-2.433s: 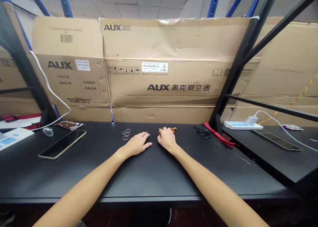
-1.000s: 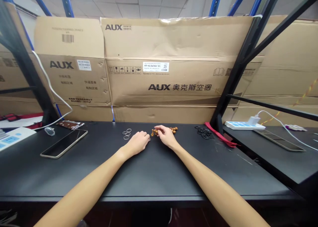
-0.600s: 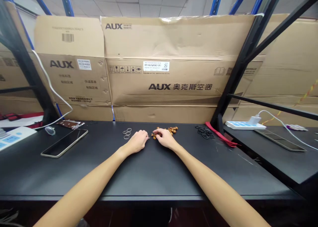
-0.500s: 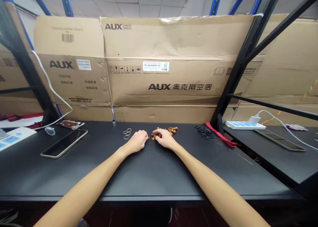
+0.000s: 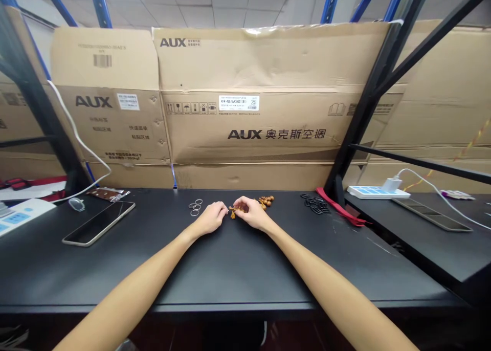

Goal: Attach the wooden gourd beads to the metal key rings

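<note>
My left hand [image 5: 209, 219] and my right hand [image 5: 249, 213] sit close together at the middle of a black table [image 5: 153, 269], fingers curled and tips almost meeting. A short run of small brown wooden beads [image 5: 232, 212] lies at my right fingertips and seems pinched there. My left fingertips are beside those beads, but whatever they hold is too small to tell. A cluster of the same beads [image 5: 265, 201] lies just beyond my right hand. Several thin metal rings [image 5: 196, 206] lie left of my left hand.
Several black rings [image 5: 316, 204] and a red strap [image 5: 338, 209] lie to the right on the table. A smartphone [image 5: 98, 223] lies to the left. Flattened AUX cardboard cartons [image 5: 245, 105] stand behind the table, and black shelf uprights rise at both sides.
My hands have moved closer together. The right hand has drawn a few beads leftward, away from the main cluster, into the gap between my hands.
</note>
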### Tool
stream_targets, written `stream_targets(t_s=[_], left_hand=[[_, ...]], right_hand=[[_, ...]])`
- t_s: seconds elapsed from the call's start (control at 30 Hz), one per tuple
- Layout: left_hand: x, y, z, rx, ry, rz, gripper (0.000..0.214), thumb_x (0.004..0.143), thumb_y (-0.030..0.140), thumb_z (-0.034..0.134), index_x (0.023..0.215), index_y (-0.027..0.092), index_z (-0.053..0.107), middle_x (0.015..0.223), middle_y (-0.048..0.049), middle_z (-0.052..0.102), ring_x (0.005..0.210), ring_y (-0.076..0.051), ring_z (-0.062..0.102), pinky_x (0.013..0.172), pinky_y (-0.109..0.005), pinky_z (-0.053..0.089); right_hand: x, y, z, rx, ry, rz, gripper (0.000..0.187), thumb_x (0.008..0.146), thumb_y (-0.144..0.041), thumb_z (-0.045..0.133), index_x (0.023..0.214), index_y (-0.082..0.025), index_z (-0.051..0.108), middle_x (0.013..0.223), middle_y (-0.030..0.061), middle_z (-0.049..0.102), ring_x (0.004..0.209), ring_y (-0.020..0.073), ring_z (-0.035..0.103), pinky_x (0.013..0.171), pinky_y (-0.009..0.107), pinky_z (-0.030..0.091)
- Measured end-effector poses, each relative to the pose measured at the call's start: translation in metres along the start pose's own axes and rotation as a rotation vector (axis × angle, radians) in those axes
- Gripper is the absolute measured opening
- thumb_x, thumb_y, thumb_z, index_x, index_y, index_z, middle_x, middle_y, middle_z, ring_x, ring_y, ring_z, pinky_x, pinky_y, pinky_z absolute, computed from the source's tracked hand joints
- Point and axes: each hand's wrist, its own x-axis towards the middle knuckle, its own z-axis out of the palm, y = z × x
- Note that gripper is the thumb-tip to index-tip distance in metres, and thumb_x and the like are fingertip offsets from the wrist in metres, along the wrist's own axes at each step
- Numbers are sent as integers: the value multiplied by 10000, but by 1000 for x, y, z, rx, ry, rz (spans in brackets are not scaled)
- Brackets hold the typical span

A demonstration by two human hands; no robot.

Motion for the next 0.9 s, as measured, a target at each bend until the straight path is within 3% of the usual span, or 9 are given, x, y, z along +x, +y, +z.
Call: stream_targets(t_s=[0.23, 0.53, 0.9], left_hand=[[-1, 4, -2, -56, 7, -42, 261, 896, 271, 370, 750, 172, 562, 787, -40, 636, 748, -166, 578, 718, -275, 435], [0, 4, -2, -140, -16, -85, 281, 869, 318, 372, 754, 175, 585, 774, -26, 646, 733, -163, 585, 707, -263, 430], [1, 0, -3, -196, -53, -70, 307, 872, 343, 360, 772, 175, 597, 820, -31, 661, 771, -170, 593, 745, -272, 435]], right_hand=[[1, -8, 0, 95, 7, 25, 173, 725, -302, 593, 832, -166, 576, 734, -5, 606, 630, 109, 527, 601, 238, 430], [0, -11, 4, 127, 14, 16, 127, 721, -270, 606, 795, -167, 604, 701, -11, 603, 603, 102, 512, 589, 230, 419], [-2, -8, 9, 40, 44, -19, 122, 731, -256, 597, 805, -171, 643, 739, 8, 625, 593, 104, 517, 585, 231, 431]])
